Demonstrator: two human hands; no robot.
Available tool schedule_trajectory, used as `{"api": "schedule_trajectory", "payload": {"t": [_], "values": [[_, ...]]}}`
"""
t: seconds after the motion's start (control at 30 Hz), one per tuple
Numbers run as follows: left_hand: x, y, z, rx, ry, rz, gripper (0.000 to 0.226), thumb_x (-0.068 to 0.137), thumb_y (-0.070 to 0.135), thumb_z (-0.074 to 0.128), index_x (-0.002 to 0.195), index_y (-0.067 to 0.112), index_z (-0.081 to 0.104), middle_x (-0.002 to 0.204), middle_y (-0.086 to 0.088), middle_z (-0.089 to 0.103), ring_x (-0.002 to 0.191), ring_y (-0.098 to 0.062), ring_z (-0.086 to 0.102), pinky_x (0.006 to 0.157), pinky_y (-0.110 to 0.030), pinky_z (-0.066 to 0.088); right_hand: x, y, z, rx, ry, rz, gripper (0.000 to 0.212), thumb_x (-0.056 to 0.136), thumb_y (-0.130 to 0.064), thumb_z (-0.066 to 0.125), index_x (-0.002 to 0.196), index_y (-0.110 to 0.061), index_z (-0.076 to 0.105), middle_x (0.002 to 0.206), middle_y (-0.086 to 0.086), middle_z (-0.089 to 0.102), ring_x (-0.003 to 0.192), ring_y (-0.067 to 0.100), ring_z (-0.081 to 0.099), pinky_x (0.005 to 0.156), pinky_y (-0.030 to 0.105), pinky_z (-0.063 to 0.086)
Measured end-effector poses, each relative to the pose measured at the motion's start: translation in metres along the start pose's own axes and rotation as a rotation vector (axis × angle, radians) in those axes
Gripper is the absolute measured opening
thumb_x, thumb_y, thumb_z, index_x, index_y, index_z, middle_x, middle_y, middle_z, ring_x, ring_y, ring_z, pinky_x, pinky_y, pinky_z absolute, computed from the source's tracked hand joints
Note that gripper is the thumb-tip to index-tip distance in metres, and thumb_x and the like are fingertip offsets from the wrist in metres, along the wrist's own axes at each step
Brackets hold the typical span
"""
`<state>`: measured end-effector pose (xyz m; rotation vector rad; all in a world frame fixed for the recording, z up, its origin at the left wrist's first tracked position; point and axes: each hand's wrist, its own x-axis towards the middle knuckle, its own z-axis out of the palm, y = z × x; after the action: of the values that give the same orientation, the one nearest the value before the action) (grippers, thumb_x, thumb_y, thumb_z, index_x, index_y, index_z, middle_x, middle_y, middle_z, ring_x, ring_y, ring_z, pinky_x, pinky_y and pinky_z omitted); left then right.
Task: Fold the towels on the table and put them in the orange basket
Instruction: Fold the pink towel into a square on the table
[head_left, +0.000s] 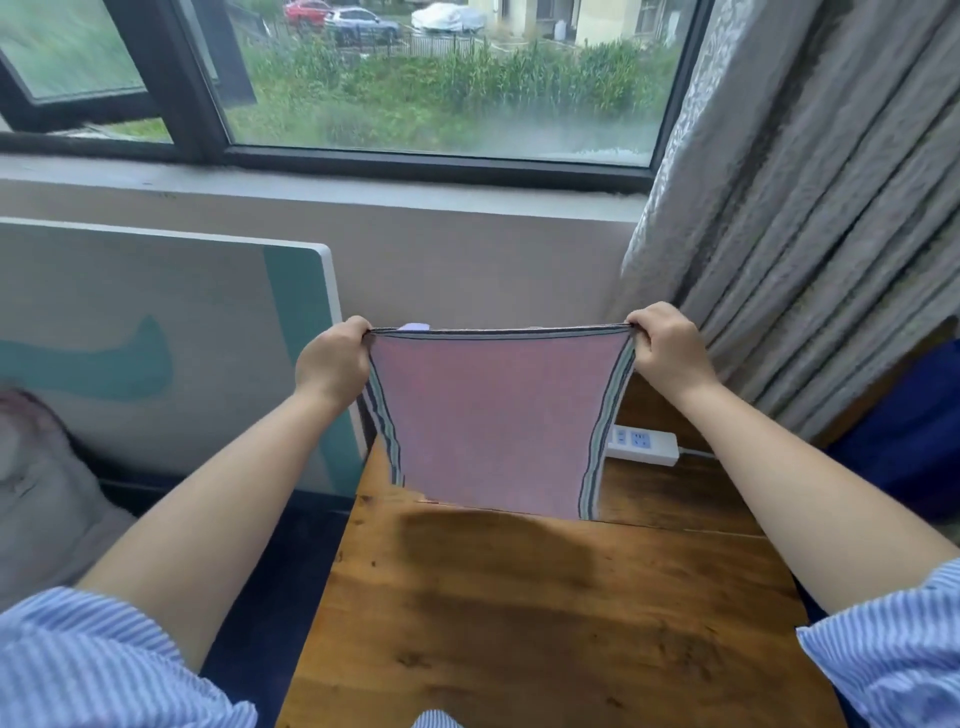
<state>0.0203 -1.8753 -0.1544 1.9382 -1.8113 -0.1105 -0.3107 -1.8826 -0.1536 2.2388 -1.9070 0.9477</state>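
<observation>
**Pink towel held up by its top corners over the table**

The wooden table (545, 613) fills the lower middle of the view, and above it hangs a pink towel (493, 415) with striped side borders. It is stretched taut along its top edge between two hands, and its lower edge seems to hover just over the tabletop or brush it; which one I cannot tell. The left hand (332, 358) pinches the top left corner with curled fingers, and the right hand (667, 343) pinches the top right corner the same way.

The cloth looks light, soft and limp. Its sides curve inward below the pinched corners, so it will drape and sag wherever it is not supported. Corners and hems are the sensible places to hold; the middle would only bunch. Folding probably goes best by bringing corner to corner, or by laying it flat on the wood first.

A grey curtain (810, 234) hangs close to the right hand, and a white panel with green shapes (156, 338) stands at the left of the table. On the table behind the towel lies a white power strip (644, 444), with its cord running right; it could catch a dragged hem. A small lilac tag (415, 327) peeks over the top edge. The orange basket is not in view.
</observation>
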Motion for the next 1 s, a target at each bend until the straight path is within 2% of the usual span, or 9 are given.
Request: {"api": "schedule_trajectory", "payload": {"t": [0.1, 0.2, 0.33, 0.4, 0.5, 0.67, 0.8, 0.9, 1.0], "values": [[-0.004, -0.005, -0.005, -0.181, 0.116, 0.059, 0.02, 0.093, 0.003, 0.045, 0.103, -0.003, 0.062, 0.1, -0.024, 0.065, 0.092, -0.039, 0.059, 0.074, -0.036, 0.04, -0.006, 0.002, 0.004, 0.026, 0.088, -0.066, 0.02, 0.076, 0.007, 0.047, 0.084, 0.011, 0.065, 0.081, 0.028, 0.064, 0.076, 0.042, 0.061, 0.072, 0.042, 0.051], [-0.021, -0.022, 0.001, -0.156, 0.081, 0.125, 0.02, 0.091, 0.001, 0.05, 0.105, -0.002, 0.064, 0.1, -0.023, 0.067, 0.091, -0.037, 0.061, 0.078, -0.037, 0.044, -0.034, 0.007, 0.015, 0.011, 0.019, -0.12, 0.024, 0.075, -0.002, 0.042, 0.079, 0.009, 0.063, 0.073, 0.024, 0.062, 0.068, 0.039, 0.06, 0.069, 0.036, 0.049], [-0.065, -0.056, 0.025, -0.039, -0.196, 0.198, 0.019, 0.092, 0.003, 0.052, 0.104, 0.0, 0.066, 0.1, -0.018, 0.068, 0.091, -0.034, 0.062, 0.079, -0.035, 0.045, -0.092, 0.016, 0.034, 0.028, -0.273, -0.146, 0.029, 0.076, -0.005, 0.041, 0.082, 0.009, 0.066, 0.074, 0.022, 0.062, 0.07, 0.036, 0.062, 0.071, 0.026, 0.045], [-0.089, -0.073, 0.041, 0.091, -0.469, 0.238, 0.021, 0.093, 0.008, 0.051, 0.107, 0.004, 0.065, 0.106, -0.012, 0.068, 0.098, -0.029, 0.062, 0.082, -0.033, 0.044, -0.125, 0.02, 0.042, 0.019, -0.519, -0.102, 0.022, 0.078, 0.006, 0.051, 0.093, 0.009, 0.067, 0.086, 0.023, 0.063, 0.084, 0.037, 0.061, 0.076, 0.031, 0.048], [-0.125, -0.093, 0.067, 0.256, -0.806, 0.212, 0.022, 0.094, 0.017, 0.05, 0.109, 0.015, 0.065, 0.108, -0.002, 0.067, 0.101, -0.022, 0.059, 0.084, -0.032, 0.046, -0.174, 0.024, 0.059, -0.022, -0.879, -0.039, 0.022, 0.085, -0.001, 0.052, 0.101, -0.001, 0.066, 0.093, 0.011, 0.055, 0.097, 0.027, 0.054, 0.074, 0.025, 0.038], [-0.18, -0.101, 0.096, 0.326, -1.182, 0.12, 0.01, 0.092, 0.02, 0.053, 0.085, 0.015, 0.058, 0.081, 0.001, 0.051, 0.076, -0.017, 0.045, 0.056, -0.022, 0.03, -0.224, 0.008, 0.074, -0.139, -1.304, 0.011, 0.02, 0.082, -0.001, 0.049, 0.093, -0.004, 0.064, 0.105, 0.008, 0.054, 0.089, 0.018, 0.045, 0.075, 0.025, 0.036], [-0.205, -0.107, 0.102, 0.311, -1.317, 0.034, 0.009, 0.091, 0.016, 0.051, 0.084, 0.014, 0.047, 0.081, 0.001, 0.043, 0.078, -0.017, 0.04, 0.06, -0.021, 0.03, -0.239, 0.004, 0.085, -0.158, -1.479, 0.084, 0.014, 0.075, 0.002, 0.046, 0.064, -0.006, 0.047, 0.098, 0.016, 0.052, 0.091, 0.031, 0.051, 0.072, 0.033, 0.042], [-0.218, -0.117, 0.103, 0.217, -1.386, -0.131, 0.006, 0.092, 0.014, 0.048, 0.087, 0.016, 0.048, 0.087, 0.001, 0.044, 0.077, -0.015, 0.04, 0.06, -0.022, 0.03, -0.242, 0.003, 0.087, -0.128, -1.52, 0.232, 0.024, 0.081, -0.007, 0.048, 0.099, 0.004, 0.058, 0.1, 0.018, 0.056, 0.093, 0.034, 0.053, 0.071, 0.037, 0.046], [-0.23, -0.123, 0.097, 0.132, -1.489, -0.294, 0.026, 0.094, 0.015, 0.049, 0.12, 0.011, 0.052, 0.111, -0.003, 0.049, 0.096, -0.017, 0.043, 0.081, -0.025, 0.035, -0.247, -0.001, 0.087, -0.051, -1.648, 0.414, 0.018, 0.085, -0.008, 0.048, 0.101, -0.006, 0.057, 0.094, 0.0, 0.042, 0.084, 0.019, 0.041, 0.058, 0.022, 0.033]]}}
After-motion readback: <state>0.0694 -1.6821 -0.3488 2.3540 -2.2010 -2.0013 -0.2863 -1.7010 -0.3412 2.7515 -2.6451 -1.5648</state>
